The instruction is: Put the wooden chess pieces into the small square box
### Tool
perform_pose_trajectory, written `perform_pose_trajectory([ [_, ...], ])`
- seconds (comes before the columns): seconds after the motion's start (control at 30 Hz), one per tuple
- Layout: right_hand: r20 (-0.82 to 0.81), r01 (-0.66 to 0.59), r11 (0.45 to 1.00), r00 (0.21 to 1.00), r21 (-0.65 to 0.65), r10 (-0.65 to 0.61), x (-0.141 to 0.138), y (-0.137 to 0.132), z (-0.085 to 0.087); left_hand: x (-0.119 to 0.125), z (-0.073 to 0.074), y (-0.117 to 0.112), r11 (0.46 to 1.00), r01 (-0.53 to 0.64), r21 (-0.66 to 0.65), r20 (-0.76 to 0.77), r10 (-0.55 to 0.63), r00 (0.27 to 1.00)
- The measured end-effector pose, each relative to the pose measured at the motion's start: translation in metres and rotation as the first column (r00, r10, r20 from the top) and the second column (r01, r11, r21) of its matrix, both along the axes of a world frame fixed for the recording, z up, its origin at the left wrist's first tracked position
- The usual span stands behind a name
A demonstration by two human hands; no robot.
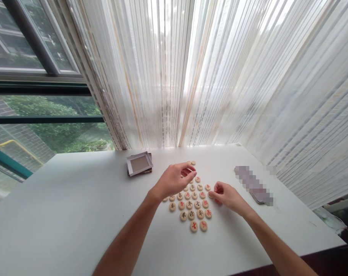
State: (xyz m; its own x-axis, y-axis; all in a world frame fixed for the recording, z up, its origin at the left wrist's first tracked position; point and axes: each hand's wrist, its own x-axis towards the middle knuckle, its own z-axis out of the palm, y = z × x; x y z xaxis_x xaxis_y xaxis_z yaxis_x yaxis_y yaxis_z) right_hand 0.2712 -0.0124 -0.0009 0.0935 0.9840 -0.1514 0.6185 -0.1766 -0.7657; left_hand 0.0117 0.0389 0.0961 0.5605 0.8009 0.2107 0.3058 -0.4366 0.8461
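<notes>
Round wooden xiangqi pieces (191, 205) with red and black characters lie in loose rows on the white table (76, 199). My left hand (172, 180) hovers palm-down over the far part of the group, fingers curved and apart, with nothing visible in them. Two more pieces (191, 163) lie just beyond its fingertips. My right hand (227, 197) comes in from the right, its curled fingertips at the edge of one piece (210, 194). I cannot tell whether that hand grips the piece.
A small open cardboard box (139, 164) stands at the table's far edge, left of the pieces. A phone-like object (253, 185), pixelated, lies to the right. Sheer striped curtains (191, 76) hang behind the table, and a window (38, 115) is at the left.
</notes>
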Motion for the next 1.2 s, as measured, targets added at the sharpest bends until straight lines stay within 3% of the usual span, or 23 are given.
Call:
perform_pose_trajectory([
  [0.2,0.013,0.001,1.000,1.000,-0.009,-0.001,0.000,0.000,0.000,-0.001,0.001,0.000,1.000,0.004,0.006,-0.003,-0.004,1.000],
  [0.9,-0.166,-0.099,0.991,0.983,-0.091,0.082,0.018,0.011,-0.010,-0.006,-0.001,0.009,0.993,-0.053,-0.104,-0.050,0.048,0.998],
  [1.07,-0.230,-0.084,0.993,0.971,-0.087,0.062,0.021,0.013,0.002,-0.011,-0.006,0.016,0.994,-0.075,-0.076,-0.066,0.070,0.995],
  [1.2,-0.252,0.035,0.998,0.968,0.055,-0.020,0.024,0.038,0.013,-0.011,-0.018,0.028,0.993,-0.116,-0.006,-0.124,0.115,0.986],
])
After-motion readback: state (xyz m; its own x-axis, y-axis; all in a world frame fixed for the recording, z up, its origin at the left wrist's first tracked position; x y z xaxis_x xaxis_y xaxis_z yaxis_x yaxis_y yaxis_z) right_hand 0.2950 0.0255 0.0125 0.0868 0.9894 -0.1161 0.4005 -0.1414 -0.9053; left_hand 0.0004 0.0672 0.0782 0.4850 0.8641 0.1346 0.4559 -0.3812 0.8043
